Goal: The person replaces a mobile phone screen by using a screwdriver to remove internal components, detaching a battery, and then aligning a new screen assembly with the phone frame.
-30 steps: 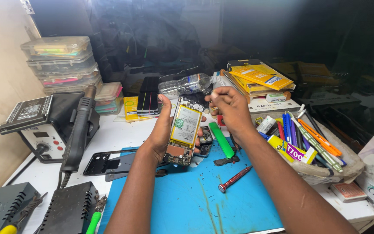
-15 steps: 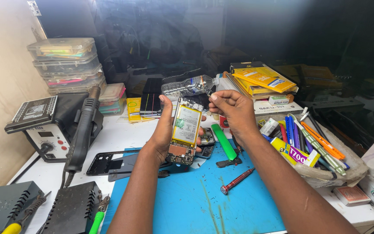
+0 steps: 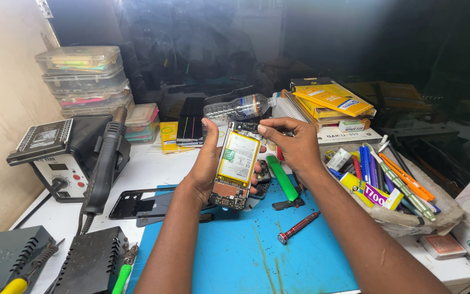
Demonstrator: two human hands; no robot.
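left hand (image 3: 208,166): bare, no glove, ring or watch | right hand (image 3: 292,144): bare, short nails | both forearms: uncovered to frame edge, no sleeve visible

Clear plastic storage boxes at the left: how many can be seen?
4. Three clear storage boxes stand stacked by the wall: top, middle, bottom. A smaller pink-lidded box sits at the stack's right. Others may be hidden behind.
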